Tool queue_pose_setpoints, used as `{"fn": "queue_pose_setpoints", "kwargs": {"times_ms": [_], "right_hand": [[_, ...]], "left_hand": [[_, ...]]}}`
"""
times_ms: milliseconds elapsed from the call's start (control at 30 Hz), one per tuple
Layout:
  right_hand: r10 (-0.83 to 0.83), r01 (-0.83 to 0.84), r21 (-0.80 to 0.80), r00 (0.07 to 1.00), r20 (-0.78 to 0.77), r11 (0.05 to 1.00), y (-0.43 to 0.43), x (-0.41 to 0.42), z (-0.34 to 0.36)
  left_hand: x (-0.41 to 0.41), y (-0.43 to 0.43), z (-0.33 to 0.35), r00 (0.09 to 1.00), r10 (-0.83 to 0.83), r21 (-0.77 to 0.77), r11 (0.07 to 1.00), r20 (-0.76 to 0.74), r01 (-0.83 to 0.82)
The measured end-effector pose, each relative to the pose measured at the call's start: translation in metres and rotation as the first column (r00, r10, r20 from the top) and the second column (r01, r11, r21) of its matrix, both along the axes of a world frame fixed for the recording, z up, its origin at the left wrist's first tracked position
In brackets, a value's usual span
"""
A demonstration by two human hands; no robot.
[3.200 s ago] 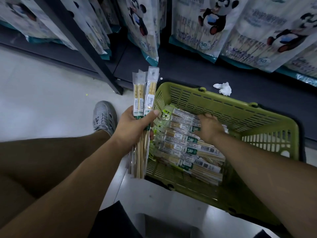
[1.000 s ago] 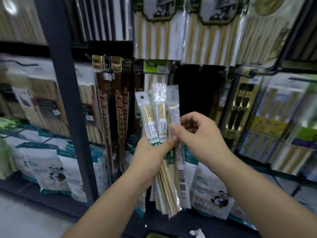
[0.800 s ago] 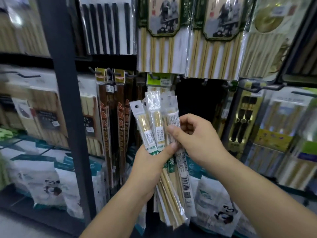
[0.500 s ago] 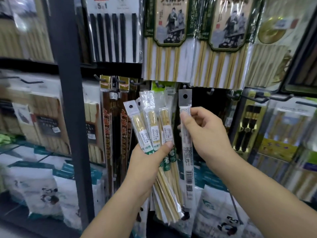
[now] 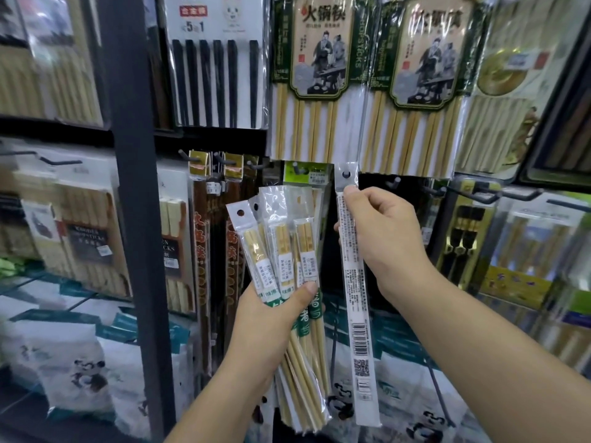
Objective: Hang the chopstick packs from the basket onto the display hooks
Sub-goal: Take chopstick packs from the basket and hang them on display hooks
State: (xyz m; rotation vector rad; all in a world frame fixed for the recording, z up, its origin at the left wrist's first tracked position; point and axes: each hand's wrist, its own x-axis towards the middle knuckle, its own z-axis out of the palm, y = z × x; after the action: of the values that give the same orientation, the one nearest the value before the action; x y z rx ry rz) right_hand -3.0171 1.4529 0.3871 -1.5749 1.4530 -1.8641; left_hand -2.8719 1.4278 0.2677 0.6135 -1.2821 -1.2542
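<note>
Many hung packs (image 5: 316, 59), display hooks (image 5: 396, 181), dark post (image 5: 134, 187)

Above the left hand (image 5: 268, 318), a black chopstick pack (image 5: 217, 75) is showing "5" and "1" on its header. Above the right hand (image 5: 383, 238), a green-framed pack (image 5: 319, 59) is displaying "火锅筷" and, sideways, "CHOPSTICKS". The single pack (image 5: 355, 298) the right hand is pinching is showing a barcode and QR code. Labels on the fanned packs (image 5: 281, 251) the left hand is gripping are too blurred to read.

Dim, even light; glare on plastic wrappers, edges blurred and bowed.
</note>
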Motion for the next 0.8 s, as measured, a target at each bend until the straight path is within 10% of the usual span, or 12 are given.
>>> {"fn": "queue_pose_setpoints", "kwargs": {"times_ms": [667, 800], "right_hand": [[-0.291, 0.306, 0.069, 0.941, -0.174, 0.949, -0.017, -0.021, -0.027], [-0.109, 0.110, -0.008, 0.980, -0.165, 0.994, 0.004, -0.007, -0.037]], "left_hand": [[-0.003, 0.001, 0.006, 0.996, 0.040, -0.001, 0.999, 0.074, -0.040], [-0.004, 0.004, 0.009, 0.994, 0.040, -0.063, 0.997, 0.100, -0.034]]}}
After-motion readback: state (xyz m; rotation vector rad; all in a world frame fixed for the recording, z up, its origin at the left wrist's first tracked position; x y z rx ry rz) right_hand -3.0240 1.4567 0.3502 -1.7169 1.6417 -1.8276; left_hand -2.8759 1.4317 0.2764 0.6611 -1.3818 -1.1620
